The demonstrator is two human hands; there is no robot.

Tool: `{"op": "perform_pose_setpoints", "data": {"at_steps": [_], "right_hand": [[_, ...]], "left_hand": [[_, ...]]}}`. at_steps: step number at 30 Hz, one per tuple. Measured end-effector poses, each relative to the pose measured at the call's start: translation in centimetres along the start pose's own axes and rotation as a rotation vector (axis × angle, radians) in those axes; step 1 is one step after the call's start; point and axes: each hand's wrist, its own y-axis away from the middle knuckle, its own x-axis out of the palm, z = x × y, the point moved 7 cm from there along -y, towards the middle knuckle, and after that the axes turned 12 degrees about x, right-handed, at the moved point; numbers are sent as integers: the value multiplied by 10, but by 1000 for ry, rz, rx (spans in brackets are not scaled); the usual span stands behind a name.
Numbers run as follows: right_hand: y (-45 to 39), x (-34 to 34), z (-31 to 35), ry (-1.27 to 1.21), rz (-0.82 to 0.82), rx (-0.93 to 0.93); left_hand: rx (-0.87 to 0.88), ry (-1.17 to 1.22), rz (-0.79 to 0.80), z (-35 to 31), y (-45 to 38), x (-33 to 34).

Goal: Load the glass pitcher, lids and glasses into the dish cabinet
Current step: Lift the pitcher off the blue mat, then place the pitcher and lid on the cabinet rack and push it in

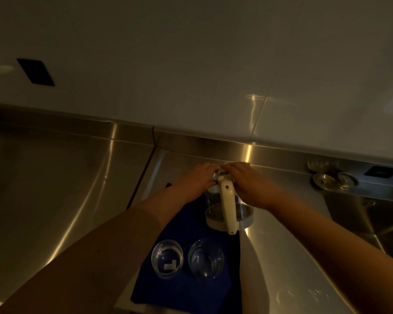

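Your left hand (199, 177) and right hand (247, 184) both curl around the top of the glass pitcher (227, 207), probably at its lid. It stands upright on the blue cloth (186, 288), handle toward you, 2 glasses (167, 258) nearer.

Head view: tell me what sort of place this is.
Probably a kitchen, perhaps a commercial one. A stainless steel counter runs below a white tiled wall, a sink basin lies at right, and both hands are at the top of a glass pitcher beside two glasses on a blue cloth.
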Motion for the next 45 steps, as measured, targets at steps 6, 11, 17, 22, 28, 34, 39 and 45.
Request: {"op": "perform_pose_setpoints", "data": {"at_steps": [6,11,17,22,28,34,39,45], "right_hand": [[-7,-8,2,-101,72,4],[-2,-16,16,-120,107,-60],[0,-8,24,-93,139,-28],[-3,12,37,-8,45,-23],[0,28,45,34,-49,-67],[23,38,58,9,-122,-129],[31,47,53,-54,-181,-48],[34,52,52,-121,-185,10]], "left_hand": [[48,-13,53,0,1,-5],[130,-40,128,-10,7,-11],[200,-281,148,-14,14,-22],[213,-388,99,-6,26,-24],[151,-362,70,6,44,-11],[209,-411,84,6,65,7],[232,-354,7,1,74,8],[273,-307,-67,-5,80,5]]}}
